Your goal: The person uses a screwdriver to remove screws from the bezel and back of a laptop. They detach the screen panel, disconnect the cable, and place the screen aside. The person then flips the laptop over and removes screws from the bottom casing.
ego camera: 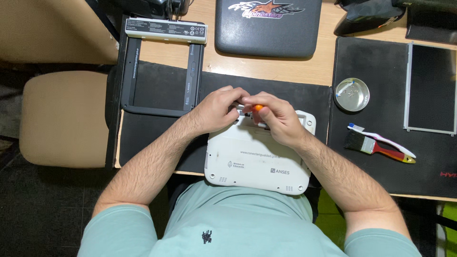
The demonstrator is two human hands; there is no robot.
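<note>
A small white laptop (257, 164) lies closed, underside up, at the desk's front edge, partly over my lap. My right hand (278, 119) grips a screwdriver with an orange handle (257, 108), its tip down at the laptop's far edge. My left hand (216, 108) rests on that same far edge right beside it, fingers curled against the casing near the tool. What lies under the fingers is hidden.
A black screen bezel frame (159, 71) and a white battery pack (165, 29) lie far left. A dark laptop lid (266, 28) sits at the back. To the right are a round metal dish (352, 94), a paintbrush (376, 147), a toothbrush (381, 139) and a bare display panel (431, 88).
</note>
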